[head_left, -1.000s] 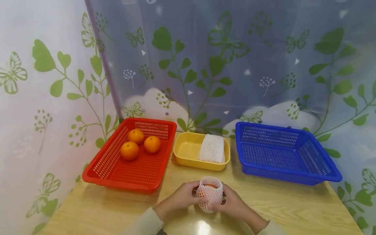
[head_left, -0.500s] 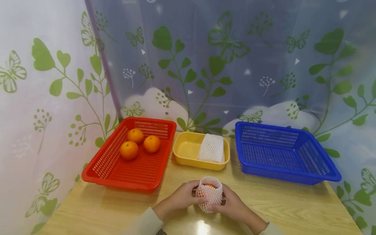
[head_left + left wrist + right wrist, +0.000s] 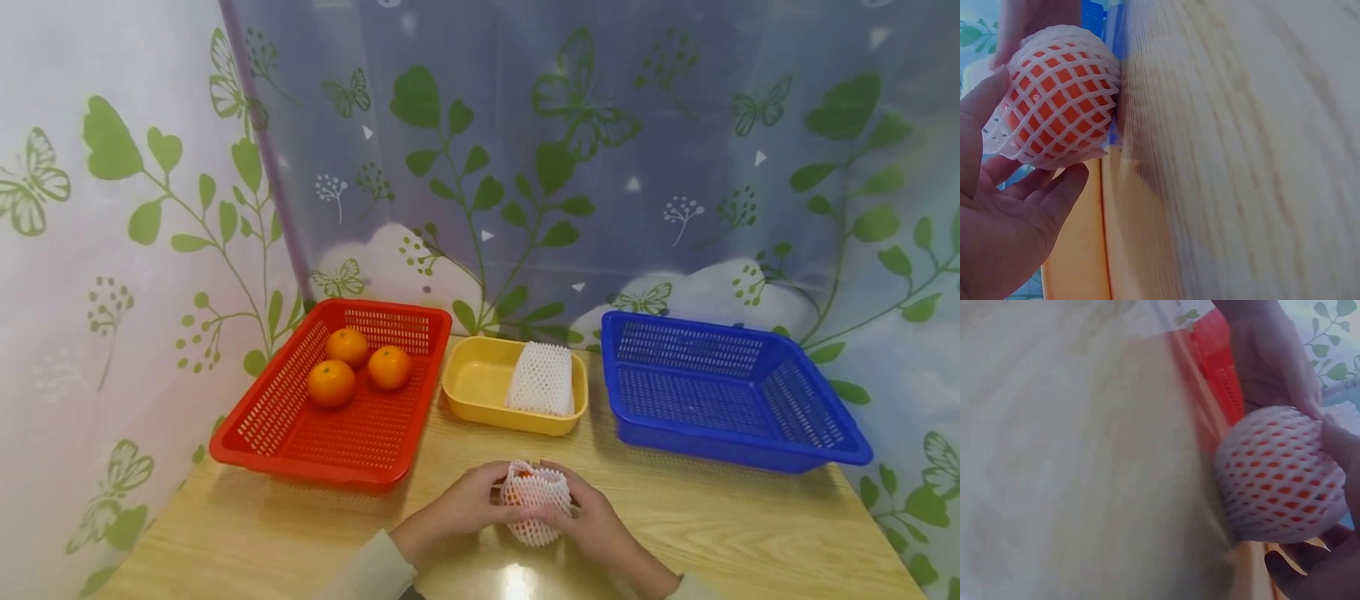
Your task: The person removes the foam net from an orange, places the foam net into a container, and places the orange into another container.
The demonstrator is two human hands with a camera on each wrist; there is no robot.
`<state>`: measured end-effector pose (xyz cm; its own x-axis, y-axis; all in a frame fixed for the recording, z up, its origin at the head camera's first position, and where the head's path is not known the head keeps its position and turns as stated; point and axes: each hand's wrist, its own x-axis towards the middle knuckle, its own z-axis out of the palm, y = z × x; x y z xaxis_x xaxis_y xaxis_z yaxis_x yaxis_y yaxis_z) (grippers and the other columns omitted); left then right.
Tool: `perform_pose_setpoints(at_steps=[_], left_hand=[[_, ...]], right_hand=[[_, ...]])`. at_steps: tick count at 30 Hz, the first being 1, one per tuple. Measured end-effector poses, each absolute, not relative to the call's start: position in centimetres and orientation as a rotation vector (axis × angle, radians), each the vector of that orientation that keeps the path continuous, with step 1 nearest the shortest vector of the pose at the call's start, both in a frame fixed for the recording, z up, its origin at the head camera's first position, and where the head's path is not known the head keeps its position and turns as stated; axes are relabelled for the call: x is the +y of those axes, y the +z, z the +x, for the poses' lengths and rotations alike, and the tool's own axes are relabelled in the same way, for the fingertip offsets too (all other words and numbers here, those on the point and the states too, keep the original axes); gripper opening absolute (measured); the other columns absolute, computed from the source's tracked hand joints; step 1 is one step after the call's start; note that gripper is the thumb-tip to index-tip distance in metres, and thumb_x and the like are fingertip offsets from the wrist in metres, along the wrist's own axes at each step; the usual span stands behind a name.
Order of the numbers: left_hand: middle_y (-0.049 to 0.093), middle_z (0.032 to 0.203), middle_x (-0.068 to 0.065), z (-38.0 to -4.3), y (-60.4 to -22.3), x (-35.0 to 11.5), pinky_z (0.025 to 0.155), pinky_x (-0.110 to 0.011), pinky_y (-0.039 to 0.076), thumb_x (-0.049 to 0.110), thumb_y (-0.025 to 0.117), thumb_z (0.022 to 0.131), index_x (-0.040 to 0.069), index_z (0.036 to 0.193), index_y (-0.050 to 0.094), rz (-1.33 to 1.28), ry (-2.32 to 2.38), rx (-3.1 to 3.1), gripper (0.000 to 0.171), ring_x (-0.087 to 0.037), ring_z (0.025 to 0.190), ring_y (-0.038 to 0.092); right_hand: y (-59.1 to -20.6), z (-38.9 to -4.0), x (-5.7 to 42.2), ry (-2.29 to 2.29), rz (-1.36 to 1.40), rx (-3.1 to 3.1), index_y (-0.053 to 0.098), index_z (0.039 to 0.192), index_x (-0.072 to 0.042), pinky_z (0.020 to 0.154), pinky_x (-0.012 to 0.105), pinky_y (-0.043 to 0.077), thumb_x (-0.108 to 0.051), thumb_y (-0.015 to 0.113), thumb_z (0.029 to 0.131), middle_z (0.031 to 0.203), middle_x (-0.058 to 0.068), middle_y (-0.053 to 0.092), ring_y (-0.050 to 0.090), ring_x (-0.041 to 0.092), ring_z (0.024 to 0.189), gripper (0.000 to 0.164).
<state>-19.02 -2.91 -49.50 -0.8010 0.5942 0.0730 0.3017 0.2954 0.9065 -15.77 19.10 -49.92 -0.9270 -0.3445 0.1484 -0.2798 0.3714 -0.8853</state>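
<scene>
An orange [image 3: 1067, 115] sits inside a white foam net sleeve [image 3: 542, 503], low over the near middle of the wooden table. My left hand [image 3: 474, 500] grips its left side, thumb in front and fingers behind. From the other side my right hand [image 3: 594, 518] holds the sleeve, with its thumb across the front and its fingers at the back rim. The sleeve's top edge is bent out of round, and a bit of orange peel shows in the opening. In the right wrist view the netted orange [image 3: 1279, 478] lies between both hands.
A red basket [image 3: 315, 477] with 3 oranges [image 3: 331, 384] stands on the left. Behind the hands is a yellow tray [image 3: 480, 414] containing white foam net sleeves [image 3: 542, 379]. On the right stands a blue basket [image 3: 738, 450]. Patterned curtains [image 3: 480, 167] enclose the table [image 3: 750, 533].
The sleeve's round, upright top opening has become lower and bent inward. My right fingers have come up to its back rim, and the right thumb has shifted on the front. The left hand stays nearly still.
</scene>
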Motion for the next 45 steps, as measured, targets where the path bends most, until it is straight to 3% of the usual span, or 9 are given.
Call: perform_pose_setpoints(at_steps=[4,13,19,24,30,39,45], left_hand=[[0.063,0.12,-0.002,-18.9,-49.6,-3.1,0.094,-0.024,0.048,0.024,0.077,0.085,0.011,0.123,0.062,0.801,1.486,2.311,0.043,-0.015,0.112,0.059],[0.06,0.124,-0.009,-18.9,-49.6,-3.2,0.091,-0.022,0.049,0.018,0.076,0.085,0.004,0.128,0.058,0.826,1.52,2.255,0.049,-0.02,0.115,0.058],[0.055,0.135,-0.013,-19.0,-49.5,-3.4,0.092,-0.021,0.048,0.021,0.075,0.087,0.002,0.135,0.053,0.815,1.485,2.299,0.057,-0.024,0.119,0.057],[0.052,0.141,-0.012,-19.1,-49.5,-3.5,0.096,-0.026,0.047,0.026,0.067,0.093,0.004,0.14,0.05,0.84,1.476,2.311,0.055,-0.025,0.122,0.055],[0.054,0.139,-0.01,-19.0,-49.6,-3.5,0.098,-0.027,0.046,0.029,0.069,0.091,0.006,0.139,0.051,0.839,1.494,2.298,0.056,-0.022,0.123,0.054],[0.06,0.133,-0.003,-19.1,-49.6,-3.3,0.1,-0.029,0.045,0.034,0.067,0.09,0.011,0.125,0.066,0.864,1.521,2.407,0.041,-0.018,0.123,0.055],[0.072,0.11,-0.003,-18.9,-49.4,-2.6,0.092,-0.028,0.051,0.024,0.074,0.086,0.011,0.104,0.076,0.746,1.639,2.533,0.022,-0.016,0.103,0.067]], right_hand=[[-50.5,-15.4,18.6,-1.67,-0.595,2.583,0.057,0.132,-0.002,0.094,0.023,0.048,-0.021,0.068,0.091,0.142,0.017,0.05,0.053,0.025,0.122,0.047],[-50.7,-15.2,18.0,-1.915,-0.389,2.595,0.075,0.106,-0.006,0.095,0.018,0.043,-0.013,0.073,0.086,0.128,0.007,0.063,0.054,0.023,0.123,0.021],[-50.4,-15.5,17.7,-1.939,-0.391,2.617,0.075,0.106,-0.007,0.099,0.019,0.04,-0.009,0.073,0.085,0.118,0.003,0.069,0.054,0.027,0.124,0.022],[-50.0,-15.6,17.7,-1.91,-0.358,2.604,0.075,0.108,-0.009,0.099,0.023,0.043,-0.007,0.073,0.085,0.117,0.0,0.069,0.058,0.02,0.119,0.024],[-50.1,-15.4,17.7,-1.92,-0.315,2.583,0.073,0.114,-0.012,0.097,0.027,0.047,-0.012,0.072,0.086,0.118,-0.001,0.069,0.06,0.013,0.113,0.027],[-50.3,-15.3,17.7,-1.915,-0.257,2.567,0.07,0.117,-0.008,0.089,0.022,0.05,-0.02,0.072,0.088,0.117,0.004,0.069,0.062,0.009,0.107,0.032],[-50.3,-15.3,17.6,-1.891,-0.206,2.548,0.066,0.122,-0.006,0.092,0.022,0.048,-0.021,0.071,0.089,0.12,0.006,0.068,0.06,0.013,0.112,0.036]])
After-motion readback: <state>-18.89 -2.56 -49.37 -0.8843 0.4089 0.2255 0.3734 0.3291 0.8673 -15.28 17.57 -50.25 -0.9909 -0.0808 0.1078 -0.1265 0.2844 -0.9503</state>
